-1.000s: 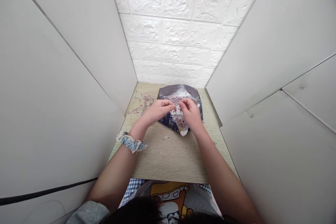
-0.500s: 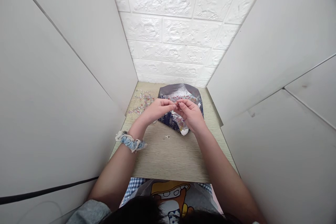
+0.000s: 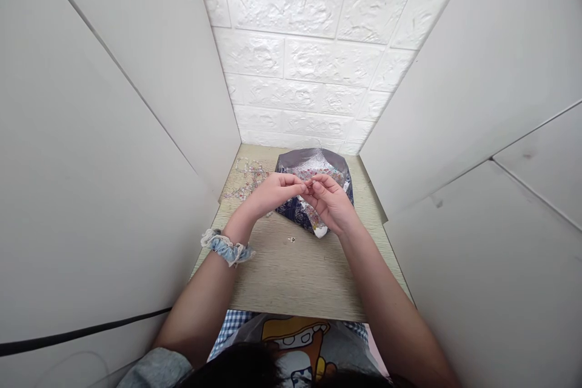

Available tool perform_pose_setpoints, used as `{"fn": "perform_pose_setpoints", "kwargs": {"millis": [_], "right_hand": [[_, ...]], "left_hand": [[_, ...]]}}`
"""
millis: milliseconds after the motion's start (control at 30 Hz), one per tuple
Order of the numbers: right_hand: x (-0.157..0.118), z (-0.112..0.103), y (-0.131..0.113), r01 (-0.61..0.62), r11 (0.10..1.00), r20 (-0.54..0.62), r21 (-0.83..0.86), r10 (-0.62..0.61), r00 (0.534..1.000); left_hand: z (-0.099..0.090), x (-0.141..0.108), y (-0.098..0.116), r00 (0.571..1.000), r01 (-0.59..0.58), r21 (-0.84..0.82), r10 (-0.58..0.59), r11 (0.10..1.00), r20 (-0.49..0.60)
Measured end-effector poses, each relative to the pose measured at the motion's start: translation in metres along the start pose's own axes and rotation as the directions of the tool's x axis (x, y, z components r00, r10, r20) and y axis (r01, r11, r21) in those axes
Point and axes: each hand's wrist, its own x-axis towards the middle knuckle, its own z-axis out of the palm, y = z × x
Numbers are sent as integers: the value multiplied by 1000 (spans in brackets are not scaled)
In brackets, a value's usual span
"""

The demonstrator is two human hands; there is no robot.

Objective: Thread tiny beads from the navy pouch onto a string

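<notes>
My left hand [image 3: 278, 192] and my right hand [image 3: 333, 201] meet fingertip to fingertip above an opened bag [image 3: 294, 213]. Both are closed in a pinch; whatever sits between the fingers is too small to make out. The bag is dark blue with a pale pattern and a silver lining, and many small coloured beads [image 3: 314, 218] lie inside it. Left of the bag, strings of beads [image 3: 248, 179] are spread on the wooden tabletop [image 3: 295, 279]. A tiny whitish piece [image 3: 291, 240] rests on the tabletop nearer to me.
White panels, a left panel [image 3: 136, 151] and a right panel [image 3: 464, 206], close in both sides of the tabletop. A white brick-patterned wall [image 3: 309, 60] stands behind it. A blue scrunchie [image 3: 228, 248] circles my left wrist.
The view has shifted slightly. My right fingertips have opened a little and changed their pinch, while my left hand stays almost still.
</notes>
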Motion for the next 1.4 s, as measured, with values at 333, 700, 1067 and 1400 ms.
{"fn": "perform_pose_setpoints", "kwargs": {"millis": [333, 700, 1067, 1400], "right_hand": [[0, 0, 1, -4, 1000, 8, -3, 4, 1000], [-1, 1, 0, -11, 1000, 4, 10, 11, 1000], [0, 1, 2, -14, 1000, 12, 4, 14, 1000], [0, 4, 2, -61, 997, -33, -50, 59, 998]], "left_hand": [[0, 0, -1, 1000, -6, -2, 6, 1000, -13], [0, 0, 0, 1000, 7, 25, -6, 1000, -17], [1, 2, -3, 999, -20, 38, 21, 999, -27], [2, 0, 1, 999, 4, 33, -2, 999, -51]]}}
